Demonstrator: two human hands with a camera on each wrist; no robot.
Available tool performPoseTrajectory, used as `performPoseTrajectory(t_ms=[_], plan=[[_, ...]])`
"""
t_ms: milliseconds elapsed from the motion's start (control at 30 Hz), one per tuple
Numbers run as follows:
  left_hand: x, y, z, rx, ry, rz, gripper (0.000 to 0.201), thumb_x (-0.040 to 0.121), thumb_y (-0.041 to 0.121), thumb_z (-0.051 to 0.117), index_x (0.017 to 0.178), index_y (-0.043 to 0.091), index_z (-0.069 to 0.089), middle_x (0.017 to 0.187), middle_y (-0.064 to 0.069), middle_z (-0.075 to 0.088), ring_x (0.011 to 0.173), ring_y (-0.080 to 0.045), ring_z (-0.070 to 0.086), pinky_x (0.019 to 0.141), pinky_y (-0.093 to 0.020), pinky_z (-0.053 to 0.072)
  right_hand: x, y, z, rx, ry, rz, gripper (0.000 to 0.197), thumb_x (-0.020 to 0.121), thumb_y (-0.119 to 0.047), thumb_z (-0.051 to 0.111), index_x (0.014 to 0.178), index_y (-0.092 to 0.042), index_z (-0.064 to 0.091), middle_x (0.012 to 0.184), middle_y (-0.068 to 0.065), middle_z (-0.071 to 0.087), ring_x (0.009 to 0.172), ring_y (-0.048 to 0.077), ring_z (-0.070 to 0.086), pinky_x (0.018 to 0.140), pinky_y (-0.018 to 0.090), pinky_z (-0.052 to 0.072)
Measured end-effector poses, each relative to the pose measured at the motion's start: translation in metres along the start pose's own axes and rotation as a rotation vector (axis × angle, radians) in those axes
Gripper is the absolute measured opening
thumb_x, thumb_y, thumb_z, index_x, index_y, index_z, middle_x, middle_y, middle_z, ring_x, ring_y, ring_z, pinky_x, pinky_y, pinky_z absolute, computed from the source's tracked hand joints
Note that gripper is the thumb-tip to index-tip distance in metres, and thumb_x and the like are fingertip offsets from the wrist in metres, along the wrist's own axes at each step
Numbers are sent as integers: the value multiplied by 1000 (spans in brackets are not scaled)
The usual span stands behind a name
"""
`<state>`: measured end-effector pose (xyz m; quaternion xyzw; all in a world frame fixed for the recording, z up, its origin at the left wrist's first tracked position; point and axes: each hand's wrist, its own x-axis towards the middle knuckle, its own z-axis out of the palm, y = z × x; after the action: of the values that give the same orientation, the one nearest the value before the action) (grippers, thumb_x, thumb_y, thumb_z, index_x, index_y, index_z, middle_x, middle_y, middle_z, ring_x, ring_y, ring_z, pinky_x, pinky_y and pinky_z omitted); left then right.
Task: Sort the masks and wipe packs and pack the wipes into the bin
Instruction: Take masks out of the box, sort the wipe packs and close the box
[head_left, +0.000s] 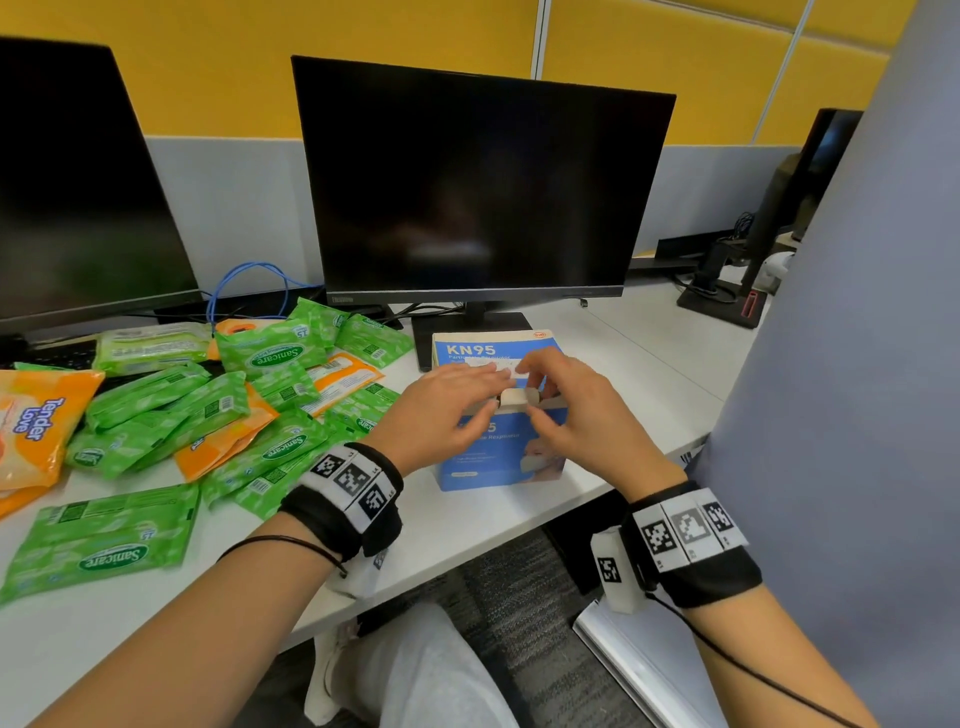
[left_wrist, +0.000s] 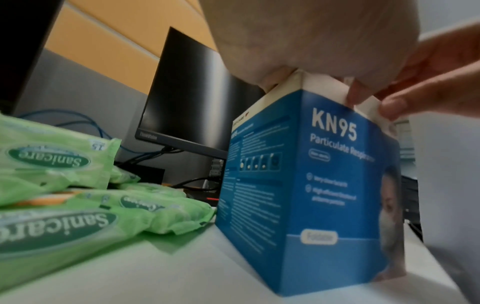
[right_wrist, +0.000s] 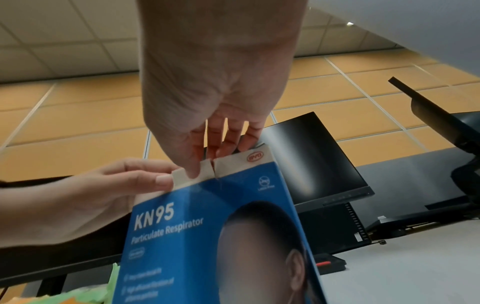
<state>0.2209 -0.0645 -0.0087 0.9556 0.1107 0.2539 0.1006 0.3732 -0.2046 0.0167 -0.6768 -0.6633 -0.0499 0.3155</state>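
Note:
A blue KN95 mask box stands upright on the white desk in front of the monitor. Both hands are at its top edge. My left hand pinches the cream top flap, thumb on its front. My right hand pinches the neighbouring tab, thumb in front and fingers behind. Green Sanicare wipe packs and orange Tender Love packs lie in a loose heap left of the box.
A dark monitor stands just behind the box, and a second one at the far left. A blue cable loops between them. A grey partition rises at the right. The desk's front edge runs below my wrists.

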Motion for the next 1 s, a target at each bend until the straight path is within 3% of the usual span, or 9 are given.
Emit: performPoseTrajectory(t_ms=[100,200,367,467,600,700,833,933,1000], plan=[[2,2,-2,-16,-3,-19,47,91,34,43,136,22,51,140,6,53,132,-7,44,112,-26,29,-1,3,5,-90,4,-53,22,82,-18,64,104,-20,62,94,-5,61,88,16,53,79,33,46],[1,3,-1,-33,1,-34,44,91,29,55,135,24,51,140,6,51,133,-8,42,111,-23,25,-2,2,11,-131,39,-71,20,79,-16,66,99,-19,64,92,-4,60,88,20,54,76,33,44],[2,3,2,-23,21,-55,44,90,39,57,132,26,53,139,8,52,132,-7,42,108,-19,22,-1,3,12,-142,88,-73,10,84,-15,65,94,-14,69,94,0,61,89,20,55,77,31,46],[3,3,3,-28,36,-59,40,90,42,55,127,25,57,135,7,56,128,-9,48,110,-26,30,3,2,9,-165,34,-49,8,87,-17,64,94,-16,68,92,-2,63,89,18,54,79,34,46],[3,4,6,-37,87,-46,29,91,39,56,116,25,61,129,5,61,119,-11,56,104,-33,39,16,2,2,-147,-74,33,9,90,-25,63,93,-19,69,102,-2,58,99,15,46,88,33,37],[3,3,8,-31,116,-25,24,91,36,57,110,23,63,124,5,64,115,-13,58,102,-32,39,22,1,-1,-79,-146,99,9,89,-26,64,93,-19,68,102,-2,57,94,12,49,89,34,44],[2,0,13,-96,147,-18,30,91,39,49,104,19,67,116,6,69,117,-12,59,98,-34,44,20,9,-7,97,-88,215,23,88,-17,65,110,-21,60,116,-3,60,100,11,54,80,18,42],[0,3,17,-75,192,11,30,91,36,48,103,17,69,109,6,72,111,-12,63,93,-34,46,16,22,-9,173,-51,293,21,94,-11,56,111,-20,65,125,-1,60,109,12,53,74,0,37],[1,4,17,-113,219,-20,28,91,37,47,96,18,69,107,8,72,105,-13,65,92,-36,47,15,27,-6,192,-69,291,23,97,-12,52,112,-18,68,127,-1,59,113,13,52,73,-5,36]])
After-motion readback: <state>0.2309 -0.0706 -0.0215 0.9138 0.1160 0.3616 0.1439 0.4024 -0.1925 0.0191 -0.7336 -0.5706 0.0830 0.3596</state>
